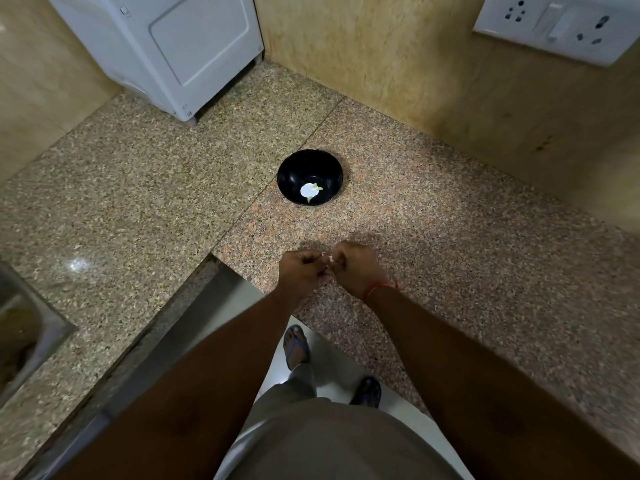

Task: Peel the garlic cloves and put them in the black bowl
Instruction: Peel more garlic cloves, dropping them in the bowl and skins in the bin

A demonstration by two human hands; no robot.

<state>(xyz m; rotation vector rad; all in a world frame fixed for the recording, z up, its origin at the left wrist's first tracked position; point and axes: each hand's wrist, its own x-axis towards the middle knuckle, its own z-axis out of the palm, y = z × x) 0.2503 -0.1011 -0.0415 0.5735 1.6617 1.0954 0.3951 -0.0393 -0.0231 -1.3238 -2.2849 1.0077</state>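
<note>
You stand in a home kitchen, at a corner of speckled granite table (450, 237). A steel sink (24, 327) sits at left, a white appliance (166, 46) and wall socket panel (557, 26) behind.

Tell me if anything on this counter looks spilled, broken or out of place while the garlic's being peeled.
Nothing stands out. The black bowl sits upright on the granite counter with pale peeled garlic inside. Both hands, left hand and right hand, pinch a small garlic clove between them above the counter. No peel scraps or spills show.
</note>
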